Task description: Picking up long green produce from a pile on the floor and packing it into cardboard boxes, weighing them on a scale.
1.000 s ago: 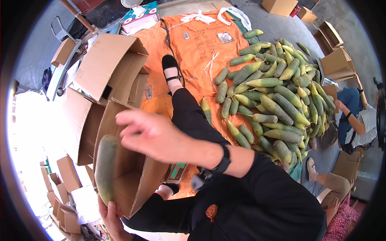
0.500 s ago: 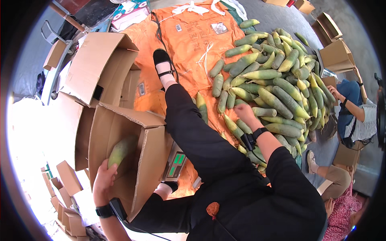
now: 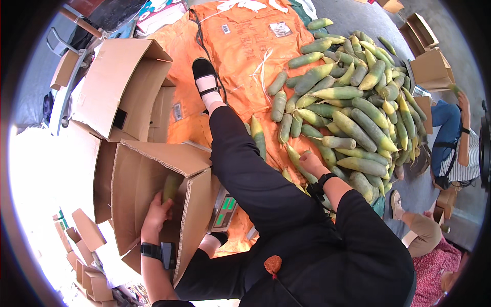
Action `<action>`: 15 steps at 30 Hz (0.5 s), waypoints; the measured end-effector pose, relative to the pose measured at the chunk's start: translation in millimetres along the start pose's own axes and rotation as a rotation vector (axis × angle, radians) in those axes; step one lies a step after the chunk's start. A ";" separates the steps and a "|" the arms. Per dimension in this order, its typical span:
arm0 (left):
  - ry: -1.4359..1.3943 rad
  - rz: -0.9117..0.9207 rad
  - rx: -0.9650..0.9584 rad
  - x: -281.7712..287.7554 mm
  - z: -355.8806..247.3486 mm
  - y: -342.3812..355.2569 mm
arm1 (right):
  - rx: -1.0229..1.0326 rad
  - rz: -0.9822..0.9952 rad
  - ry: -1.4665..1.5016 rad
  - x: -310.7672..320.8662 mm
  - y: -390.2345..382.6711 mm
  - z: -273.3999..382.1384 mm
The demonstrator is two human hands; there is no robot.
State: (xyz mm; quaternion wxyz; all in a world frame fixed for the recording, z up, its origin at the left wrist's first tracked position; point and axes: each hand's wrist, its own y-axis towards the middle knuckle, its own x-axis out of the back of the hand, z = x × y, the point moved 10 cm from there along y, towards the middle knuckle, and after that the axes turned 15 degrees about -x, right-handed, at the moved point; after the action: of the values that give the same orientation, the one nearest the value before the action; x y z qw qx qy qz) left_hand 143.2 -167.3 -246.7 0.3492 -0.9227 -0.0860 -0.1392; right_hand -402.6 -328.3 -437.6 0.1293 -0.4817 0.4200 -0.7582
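Where the left hand (image 3: 158, 211) grips, the radish (image 3: 173, 186) is hidden.

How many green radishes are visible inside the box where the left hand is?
1: the green radish, in the left hand inside the cardboard box; more may be hidden deeper.

1. Grey floor (image 3: 353, 23); orange sheet (image 3: 240, 89) spread over it;
2. on sheet: green radishes (image 3: 358, 120), heaped at right; white string (image 3: 263, 66); black cable (image 3: 200, 38); black shoe (image 3: 202, 66);
3. scale (image 3: 223, 214), sheet beside it
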 end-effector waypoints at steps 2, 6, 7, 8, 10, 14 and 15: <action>0.054 0.043 0.023 -5.1 -10.5 -7.3 | 0.042 -0.034 -0.032 4.9 1.7 8.7; 0.328 0.073 0.034 24.0 -25.0 -25.7 | 0.307 -0.134 -0.383 -4.2 -12.8 57.9; 0.326 0.052 0.048 31.3 -31.0 -30.4 | 0.331 -0.142 -0.392 -6.3 -16.5 69.1; 0.224 0.055 0.020 33.0 -41.3 -34.9 | 0.255 -0.116 -0.475 -10.0 -15.0 69.3; 0.079 0.025 -0.046 38.2 -72.1 -51.8 | 0.220 -0.037 -0.439 -16.1 -16.2 75.7; 0.093 -0.038 -0.218 44.2 -132.9 -83.0 | 0.305 -0.002 -0.573 -49.1 29.8 40.1; 0.093 -0.057 -0.206 43.9 -136.6 -95.3 | 0.324 0.008 -0.580 -54.1 22.0 46.1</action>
State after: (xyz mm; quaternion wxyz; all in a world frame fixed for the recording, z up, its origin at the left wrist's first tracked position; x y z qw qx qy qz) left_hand 133.5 -185.2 -75.7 0.2518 -0.9434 -0.0812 -0.2002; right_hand -341.4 -332.8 -479.6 0.3212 -0.6490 0.2414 -0.6460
